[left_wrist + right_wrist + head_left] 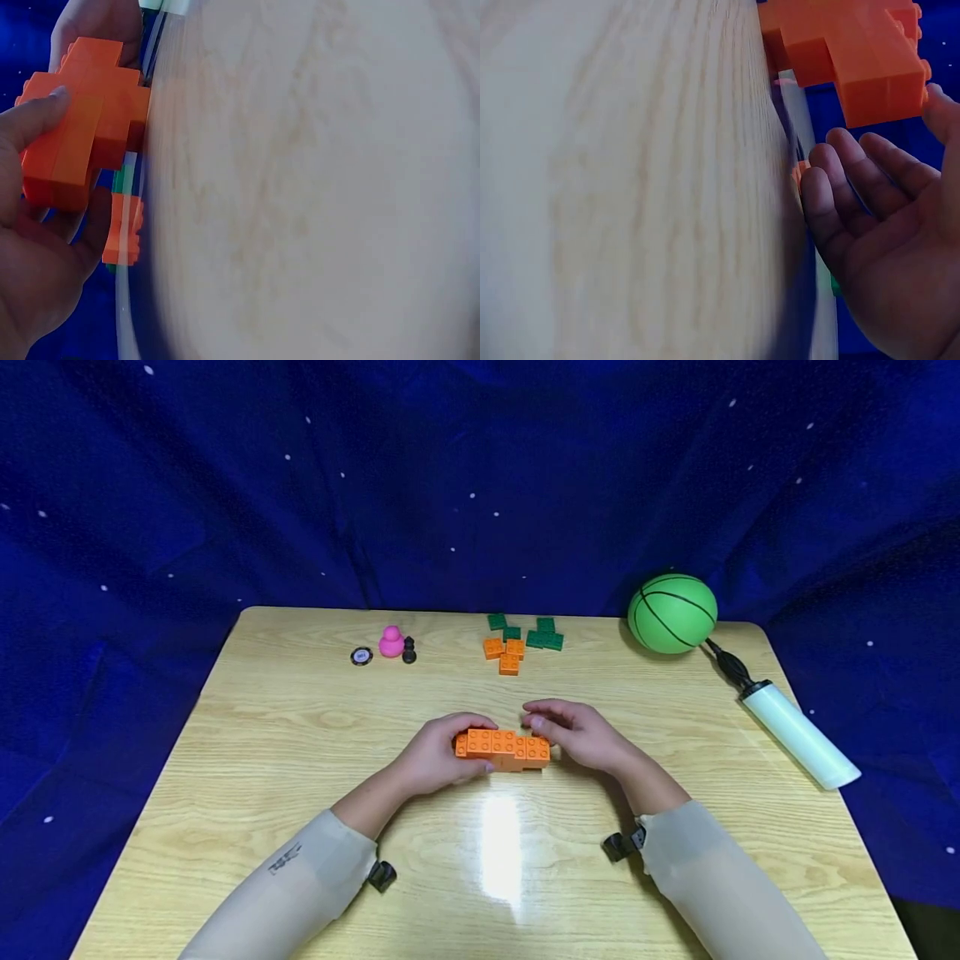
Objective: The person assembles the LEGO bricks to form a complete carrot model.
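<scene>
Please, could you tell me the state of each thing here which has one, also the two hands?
Left hand: grips the orange brick build.
Right hand: open, beside the build; thumb contact unclear.
Orange brick build: joined, held.
Other orange bricks: lying apart from the build.
Green bricks: lying down.
Green ball: round, looks inflated.
Pump: lying on its side.
Pink toy: upright.
Chip: lying flat.

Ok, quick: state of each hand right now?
Left hand: closed, holding the orange brick build.
Right hand: open, close to the build's end; whether it touches cannot be told.
</scene>
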A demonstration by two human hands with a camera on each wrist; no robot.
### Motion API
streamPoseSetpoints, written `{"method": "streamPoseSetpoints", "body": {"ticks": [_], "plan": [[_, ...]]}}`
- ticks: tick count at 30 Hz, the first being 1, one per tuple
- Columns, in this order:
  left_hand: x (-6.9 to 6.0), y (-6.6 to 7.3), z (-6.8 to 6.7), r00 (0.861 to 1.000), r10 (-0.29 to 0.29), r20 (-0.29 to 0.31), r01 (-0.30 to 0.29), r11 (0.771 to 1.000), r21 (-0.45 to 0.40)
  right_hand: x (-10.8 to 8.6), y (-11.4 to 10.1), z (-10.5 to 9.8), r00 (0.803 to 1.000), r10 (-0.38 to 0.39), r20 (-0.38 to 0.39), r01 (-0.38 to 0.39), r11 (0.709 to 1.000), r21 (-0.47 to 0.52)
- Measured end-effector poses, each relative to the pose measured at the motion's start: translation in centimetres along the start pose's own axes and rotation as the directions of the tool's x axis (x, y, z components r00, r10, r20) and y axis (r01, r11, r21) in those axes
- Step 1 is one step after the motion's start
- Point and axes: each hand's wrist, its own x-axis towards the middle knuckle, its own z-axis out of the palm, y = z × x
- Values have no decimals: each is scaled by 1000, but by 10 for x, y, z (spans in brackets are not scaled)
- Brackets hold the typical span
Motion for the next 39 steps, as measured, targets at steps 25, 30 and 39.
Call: {"method": "streamPoseSetpoints", "body": {"ticks": [25, 30, 39], "plan": [[-14, -9, -14, 999, -32, -44, 30, 999, -46, 59, 5, 1, 957, -100, -273, 34, 971, -237], [-15, -7, -13, 998, -42, -48, 40, 998, -47, 72, 4, -6, 957, -105, -271, 19, 953, -302], [-16, -7, -15, 998, -55, -41, 53, 997, -56, 88, 5, -9, 962, -78, -262, -33, 919, -393]]}}
